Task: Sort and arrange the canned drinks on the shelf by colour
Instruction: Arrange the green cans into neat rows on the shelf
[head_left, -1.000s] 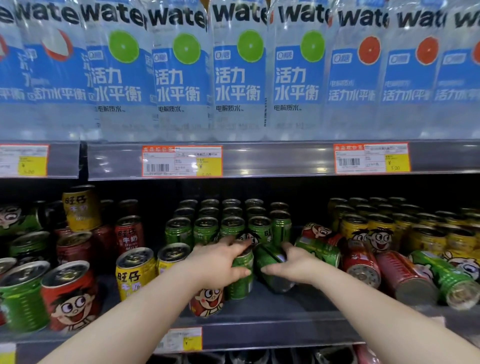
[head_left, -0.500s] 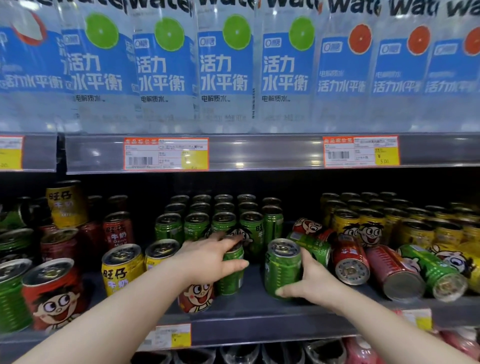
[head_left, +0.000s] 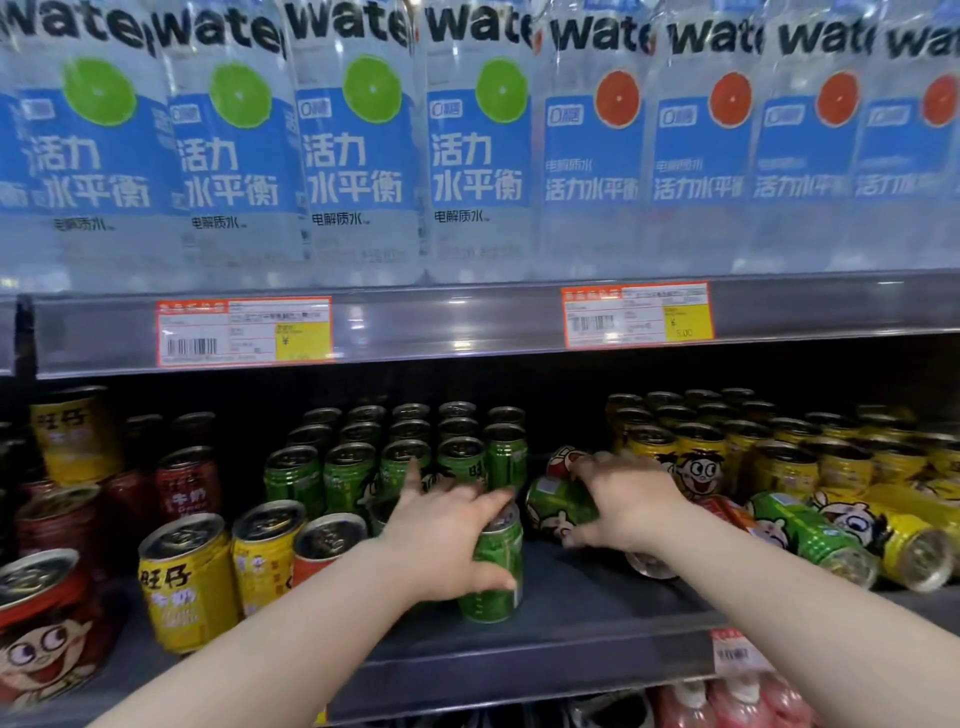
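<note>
Green group step. Left hand (head_left: 441, 535) fingers grip upright green can (head_left: 493, 571) at shelf (head_left: 597, 603) front. Right hand (head_left: 628, 504) fingers curl round toppled green can (head_left: 556, 506) just beside it. Next, likely: stand it upright, align both with green rows (head_left: 395, 452).

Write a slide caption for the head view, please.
Left hand grips an upright green can; right hand grasps a toppled green can.

Bottles (head_left: 358, 156) on the upper shelf (head_left: 467, 327) are showing "wate", 活力水平衡, 电解质水 — the right-hand price tag (head_left: 638, 314) on its front edge is reading ¥ 5.00 — and a yellow can (head_left: 189, 582) at the lower shelf's (head_left: 597, 597) front left is showing 旺仔 牛奶.
</note>
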